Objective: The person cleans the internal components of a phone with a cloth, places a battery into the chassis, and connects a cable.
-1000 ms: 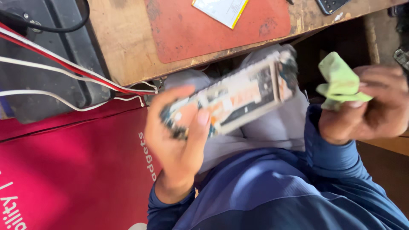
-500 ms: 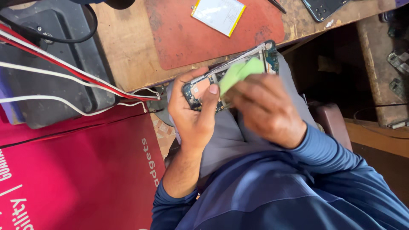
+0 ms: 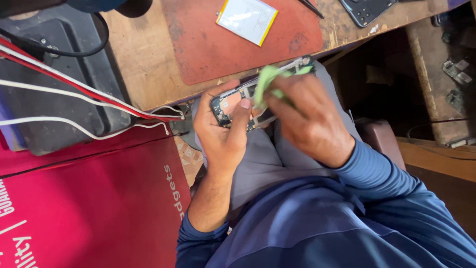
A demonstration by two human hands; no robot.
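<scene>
Currently my left hand [image 3: 223, 131] grips the opened phone [image 3: 238, 101] from below, thumb across its exposed inside, fingers wrapped round the near edge. The phone sits over my lap, just below the tabletop [image 3: 144, 64] edge, tilted with its far end up to the right. My right hand [image 3: 310, 116] is closed on a green cloth [image 3: 267, 82] and presses it onto the phone's upper half; the fingers cover most of that end, so I cannot tell what lies beneath. On the tabletop: a red mat [image 3: 218, 47] carrying a flat white battery with a yellow edge [image 3: 247, 20]. A dark phone back cover [image 3: 367, 9] lies near the far right. Red and white wires [image 3: 84, 94] cross a grey case [image 3: 54, 94] at left.
</scene>
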